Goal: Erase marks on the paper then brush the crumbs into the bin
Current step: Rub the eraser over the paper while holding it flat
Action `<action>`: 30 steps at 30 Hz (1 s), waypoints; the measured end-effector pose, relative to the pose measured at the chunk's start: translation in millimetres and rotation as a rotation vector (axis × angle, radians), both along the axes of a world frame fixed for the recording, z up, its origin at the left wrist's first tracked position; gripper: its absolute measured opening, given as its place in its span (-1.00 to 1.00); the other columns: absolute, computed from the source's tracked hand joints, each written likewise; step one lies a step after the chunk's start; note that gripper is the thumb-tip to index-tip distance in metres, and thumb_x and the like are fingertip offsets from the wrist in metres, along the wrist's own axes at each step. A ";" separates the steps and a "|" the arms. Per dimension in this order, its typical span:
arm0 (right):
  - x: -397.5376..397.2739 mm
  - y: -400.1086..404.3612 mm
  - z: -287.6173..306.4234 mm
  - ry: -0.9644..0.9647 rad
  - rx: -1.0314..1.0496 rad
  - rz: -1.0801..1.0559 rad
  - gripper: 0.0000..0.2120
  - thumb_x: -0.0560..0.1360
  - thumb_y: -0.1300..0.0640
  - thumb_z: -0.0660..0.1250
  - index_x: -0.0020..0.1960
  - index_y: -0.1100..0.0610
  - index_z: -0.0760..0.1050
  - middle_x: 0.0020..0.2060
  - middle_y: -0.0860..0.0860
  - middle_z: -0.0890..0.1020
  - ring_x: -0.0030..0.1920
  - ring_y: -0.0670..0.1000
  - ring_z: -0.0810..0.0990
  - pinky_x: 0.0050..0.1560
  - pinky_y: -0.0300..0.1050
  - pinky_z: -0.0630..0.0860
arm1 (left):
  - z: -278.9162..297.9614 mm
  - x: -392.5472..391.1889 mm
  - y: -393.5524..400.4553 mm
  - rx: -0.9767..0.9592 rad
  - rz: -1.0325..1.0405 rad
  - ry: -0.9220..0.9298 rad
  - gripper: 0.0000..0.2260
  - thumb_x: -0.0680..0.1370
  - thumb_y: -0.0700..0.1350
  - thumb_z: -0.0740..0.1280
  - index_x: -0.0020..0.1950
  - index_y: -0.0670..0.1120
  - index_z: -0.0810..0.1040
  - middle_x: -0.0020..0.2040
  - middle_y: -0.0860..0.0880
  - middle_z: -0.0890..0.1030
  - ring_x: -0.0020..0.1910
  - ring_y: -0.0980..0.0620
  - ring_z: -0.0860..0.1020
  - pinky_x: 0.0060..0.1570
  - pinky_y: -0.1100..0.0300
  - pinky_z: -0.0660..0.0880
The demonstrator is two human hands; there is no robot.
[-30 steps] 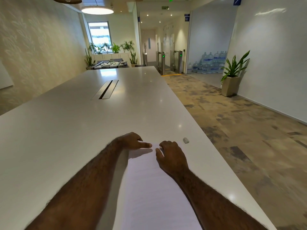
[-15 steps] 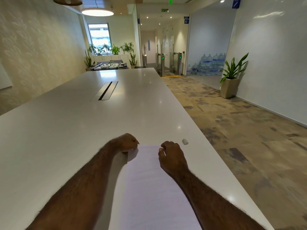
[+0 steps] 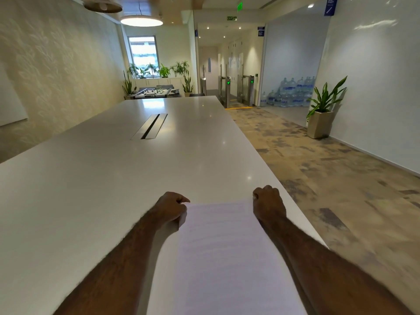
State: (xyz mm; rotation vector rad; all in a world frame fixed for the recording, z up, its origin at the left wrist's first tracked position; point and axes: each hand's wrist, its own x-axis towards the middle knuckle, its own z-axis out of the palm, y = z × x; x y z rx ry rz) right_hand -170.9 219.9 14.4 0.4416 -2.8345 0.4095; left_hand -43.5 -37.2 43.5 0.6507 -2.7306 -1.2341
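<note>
left hand (image 3: 171, 209) fingers curled, pinching thin white paper (image 3: 227, 258) corner | right hand (image 3: 268, 204) fingers curled at opposite corner, grip unclear | smooth glossy table (image 3: 91, 178)

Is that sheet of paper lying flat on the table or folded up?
Spread flat: the paper lies unfolded on the table, the left hand and right hand at its far corners.
</note>
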 end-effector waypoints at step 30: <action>93.8 -74.7 2.2 -0.173 -0.252 0.473 -0.90 0.46 0.19 0.38 -0.12 0.17 0.68 -0.13 0.06 0.71 -0.11 0.00 0.66 -0.13 -0.29 0.47 | -29.1 118.4 43.7 -0.432 0.163 0.103 -0.44 0.28 0.38 0.29 0.14 0.09 0.63 0.20 0.14 0.43 0.19 0.09 0.38 0.13 0.14 0.37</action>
